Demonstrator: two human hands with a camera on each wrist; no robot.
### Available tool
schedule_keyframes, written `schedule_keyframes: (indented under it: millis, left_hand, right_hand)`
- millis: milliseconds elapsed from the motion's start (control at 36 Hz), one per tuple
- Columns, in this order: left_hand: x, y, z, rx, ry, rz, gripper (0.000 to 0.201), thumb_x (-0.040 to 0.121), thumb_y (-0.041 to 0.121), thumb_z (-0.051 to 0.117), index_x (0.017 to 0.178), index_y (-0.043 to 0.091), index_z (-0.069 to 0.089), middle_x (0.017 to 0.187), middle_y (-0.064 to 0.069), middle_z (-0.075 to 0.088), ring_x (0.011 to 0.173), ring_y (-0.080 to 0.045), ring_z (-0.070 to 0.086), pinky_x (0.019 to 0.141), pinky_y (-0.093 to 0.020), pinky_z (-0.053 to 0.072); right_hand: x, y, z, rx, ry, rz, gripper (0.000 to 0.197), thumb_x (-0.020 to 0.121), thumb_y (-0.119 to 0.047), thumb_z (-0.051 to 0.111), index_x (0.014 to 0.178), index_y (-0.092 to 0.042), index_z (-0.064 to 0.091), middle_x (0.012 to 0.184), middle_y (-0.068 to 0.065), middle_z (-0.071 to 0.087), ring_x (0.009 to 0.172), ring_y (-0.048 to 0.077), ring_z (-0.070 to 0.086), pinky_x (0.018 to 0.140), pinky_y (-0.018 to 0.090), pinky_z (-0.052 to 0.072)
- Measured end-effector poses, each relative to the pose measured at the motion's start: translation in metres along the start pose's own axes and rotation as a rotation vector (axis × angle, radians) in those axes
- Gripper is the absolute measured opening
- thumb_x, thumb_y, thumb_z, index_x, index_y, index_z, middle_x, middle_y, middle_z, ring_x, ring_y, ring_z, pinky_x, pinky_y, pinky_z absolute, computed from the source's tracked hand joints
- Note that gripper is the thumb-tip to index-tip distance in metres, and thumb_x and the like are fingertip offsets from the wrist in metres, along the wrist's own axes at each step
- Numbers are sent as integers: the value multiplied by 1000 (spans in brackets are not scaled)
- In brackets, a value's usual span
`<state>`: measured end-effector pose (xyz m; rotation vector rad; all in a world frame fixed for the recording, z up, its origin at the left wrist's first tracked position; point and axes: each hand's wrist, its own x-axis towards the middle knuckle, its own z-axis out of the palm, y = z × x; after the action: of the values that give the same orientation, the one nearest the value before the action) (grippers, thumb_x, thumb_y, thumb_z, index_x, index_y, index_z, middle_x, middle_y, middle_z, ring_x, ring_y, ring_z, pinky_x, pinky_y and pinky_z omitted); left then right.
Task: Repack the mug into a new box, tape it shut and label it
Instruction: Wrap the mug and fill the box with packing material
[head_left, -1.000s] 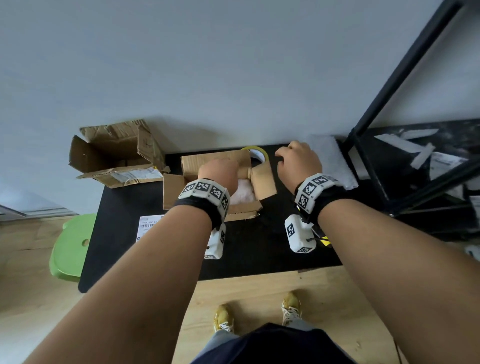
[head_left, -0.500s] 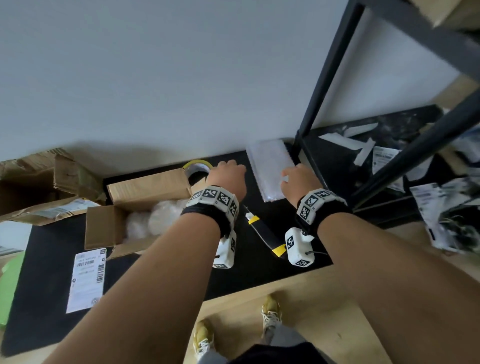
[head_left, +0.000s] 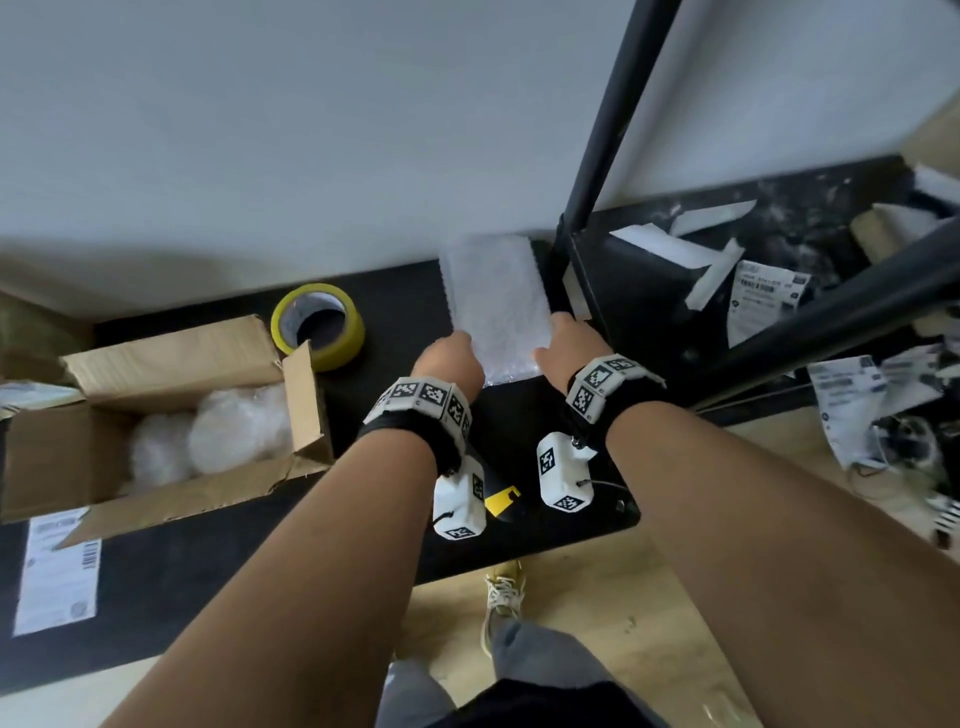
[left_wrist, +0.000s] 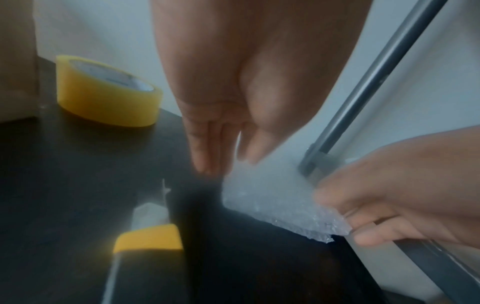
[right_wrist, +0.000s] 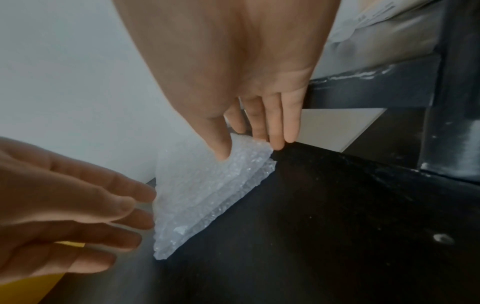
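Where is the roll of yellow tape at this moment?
In the head view, the tape roll stands on the black table, between the open box and the left hand.

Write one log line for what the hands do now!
right hand: pinches bubble wrap corner | left hand: open, touching wrap | box: open

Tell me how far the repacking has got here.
Early-middle. Done: a white wrapped bundle, probably the mug, lies in the open box. In hand: the right hand pinches a folded bubble wrap sheet; the left hand reaches its edge. Left: closing flaps, tape roll untouched, label still on the table.
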<state>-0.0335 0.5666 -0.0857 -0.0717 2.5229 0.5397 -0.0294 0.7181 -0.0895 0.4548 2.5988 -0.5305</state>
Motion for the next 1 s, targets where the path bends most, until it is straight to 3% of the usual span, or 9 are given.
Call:
schedule_keyframes:
  millis: [194, 333, 500, 583, 694, 750, 806, 917, 1000]
  left_hand:
    - [9, -3, 7, -205, 85, -63, 37, 93, 17, 51, 129, 11, 52, 124, -8, 60, 111, -25, 57, 84, -28, 42]
    - [9, -3, 3, -271, 93, -64, 39, 91, 20, 57, 129, 13, 52, 121, -6, 61, 106, -21, 58, 78, -25, 41]
    - [4, -6, -18, -278, 114, -56, 35, 93, 21, 54, 127, 12, 52, 117, -5, 63, 97, -19, 58, 76, -27, 41]
    - [0, -10, -37, -292, 142, -39, 40, 94, 24, 52, 131, 9, 50, 121, -7, 62, 108, -24, 58, 80, -27, 39]
    - [-4, -15, -67, -422, 146, -36, 36, 94, 22, 47, 122, 1, 56, 120, -20, 62, 109, -37, 59, 90, -40, 47]
    - [-5, -22, -81, -552, 151, -39, 35, 94, 21, 45, 118, -3, 55, 120, -28, 59, 108, -42, 59, 93, -49, 49]
    - [-10, -28, -99, -691, 194, -56, 38, 93, 18, 49, 125, -2, 51, 122, -24, 59, 108, -39, 60, 95, -48, 50]
    - [-31, -37, -135, -1003, 228, -15, 41, 91, 2, 55, 131, -4, 46, 99, -14, 57, 76, -24, 58, 71, -35, 54]
    - [-48, -49, -153, -1082, 283, 34, 24, 86, -8, 57, 107, 3, 57, 75, -10, 56, 57, -19, 54, 57, -29, 48]
  right_hand:
    - [8, -3, -1, 95, 76, 10, 28, 88, -14, 54, 115, -7, 51, 108, 10, 62, 95, 30, 62, 71, 34, 49]
    - [6, -7, -12, 164, 89, 21, 7, 89, -9, 48, 95, -7, 52, 80, 5, 53, 74, 26, 54, 55, 30, 38]
    - [-3, -20, -32, 300, 110, 7, 20, 90, -7, 43, 107, -10, 53, 94, 4, 53, 82, 23, 53, 69, 32, 40]
    - [-13, -34, -40, 393, 127, -17, 24, 88, -9, 44, 110, -13, 53, 96, 3, 56, 79, 21, 55, 68, 33, 43]
    - [-32, -60, -55, 511, 159, -62, 17, 80, -13, 44, 95, -19, 51, 91, 4, 60, 77, 23, 60, 72, 37, 52]
    - [-42, -72, -63, 580, 174, -93, 11, 80, -8, 45, 84, -17, 49, 78, 0, 54, 69, 19, 55, 62, 31, 47]
    - [-51, -83, -72, 631, 172, -135, 16, 80, -3, 49, 73, -16, 43, 68, -2, 46, 58, 14, 45, 51, 25, 37]
    - [-70, -105, -86, 647, 154, -194, 26, 79, -3, 56, 66, -16, 38, 66, -2, 43, 58, 14, 41, 52, 24, 34]
    - [-80, -122, -89, 653, 121, -227, 19, 79, -5, 59, 71, -14, 44, 74, 2, 47, 67, 18, 46, 56, 25, 38]
